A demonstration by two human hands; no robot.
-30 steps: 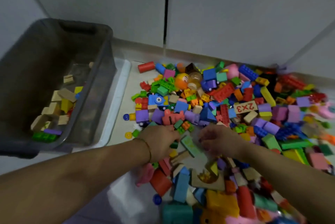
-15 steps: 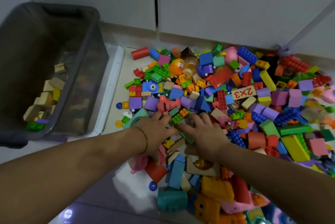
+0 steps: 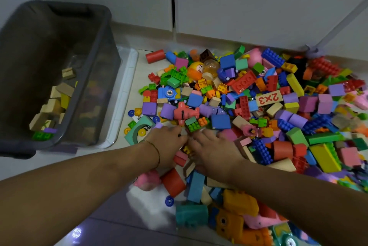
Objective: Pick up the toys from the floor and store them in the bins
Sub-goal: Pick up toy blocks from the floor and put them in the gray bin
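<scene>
Bin [image 3: 103,50] left of toy pile [image 3: 258,106]; hands [image 3: 191,146] on pile.

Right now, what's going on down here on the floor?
A person is tidying a big pile of colourful toy blocks on the floor. The left hand and right hand rest palm-down, side by side, on the pile's near edge, apparently raking pieces together. The grey bin on the left holds only a few blocks.

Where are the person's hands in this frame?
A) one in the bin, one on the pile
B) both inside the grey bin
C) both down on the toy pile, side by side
C: the left hand and right hand rest side by side on the toy pile, outside the grey bin.
</scene>
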